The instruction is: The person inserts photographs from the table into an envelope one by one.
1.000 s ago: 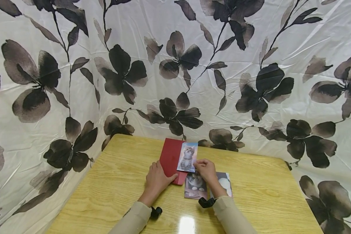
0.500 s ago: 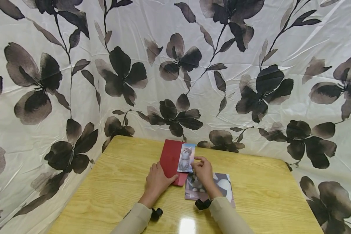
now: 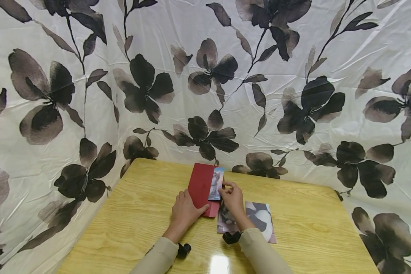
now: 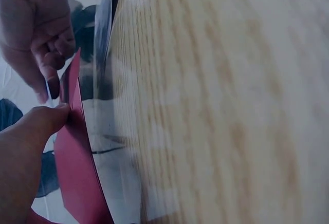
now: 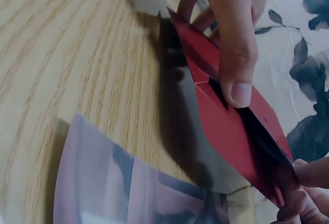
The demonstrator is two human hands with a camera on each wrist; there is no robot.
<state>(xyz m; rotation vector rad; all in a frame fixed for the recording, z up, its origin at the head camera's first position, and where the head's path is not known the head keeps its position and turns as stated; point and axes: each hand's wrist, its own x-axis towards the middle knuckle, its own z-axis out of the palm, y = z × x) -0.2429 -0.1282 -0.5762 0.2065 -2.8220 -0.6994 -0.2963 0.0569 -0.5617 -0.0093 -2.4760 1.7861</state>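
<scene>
A red envelope (image 3: 199, 182) is held up off the table, its mouth toward the right. My left hand (image 3: 185, 206) grips its lower left part; in the right wrist view the left thumb (image 5: 237, 67) presses at the opening of the envelope (image 5: 221, 126). With thumb and fingers, my right hand (image 3: 233, 198) pinches the right edge of a kitten photo (image 3: 215, 185). The photo's left part is hidden inside the envelope. In the left wrist view the right hand (image 4: 38, 29) is beyond the envelope (image 4: 77, 157).
Under the right hand lies a second cat photo (image 3: 225, 223), partly covered. Beside it on the right is another photo with a white shape (image 3: 263, 222). The wooden table (image 3: 311, 220) meets a flower-patterned cloth (image 3: 253, 140) behind.
The right hand has moved left, and the kitten photo has slid farther into the envelope, showing a narrower strip. More of the right-hand photo is uncovered. The left hand stays in place.
</scene>
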